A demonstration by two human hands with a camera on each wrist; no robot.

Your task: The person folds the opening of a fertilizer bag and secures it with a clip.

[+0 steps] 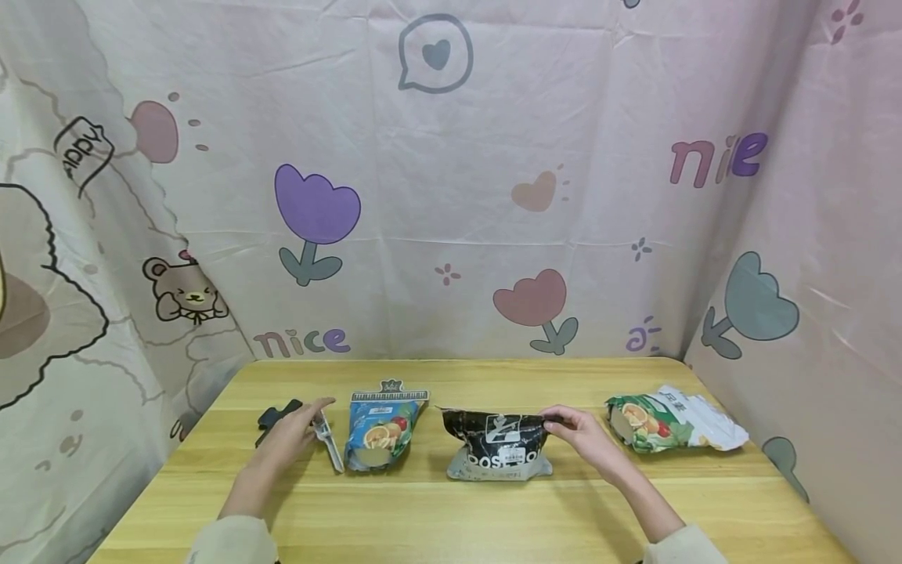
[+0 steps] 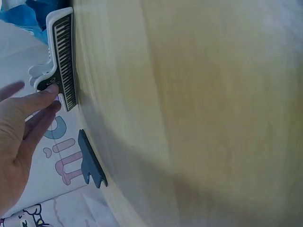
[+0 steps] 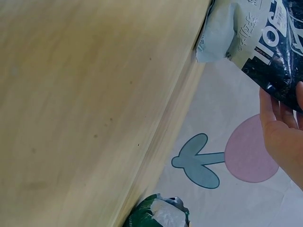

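Observation:
My left hand (image 1: 287, 435) pinches a white bag clip (image 2: 65, 52) with a piano-key pattern. The thumb presses its handle, and the clip stands on the table beside a blue food bag (image 1: 377, 445). A similar keyboard-patterned clip (image 1: 390, 395) spans the top of that blue bag. A dark clip (image 1: 276, 419) lies behind the left hand, partly hidden by it in the head view. My right hand (image 1: 581, 435) holds the top right corner of a black and grey bag (image 1: 502, 454) between thumb and fingers. This bag stands upright, its top edge drawn out flat.
A green and white bag (image 1: 676, 421) lies on its side at the right of the wooden table (image 1: 423, 525). A printed curtain (image 1: 451, 196) hangs behind the table's far edge and along both sides.

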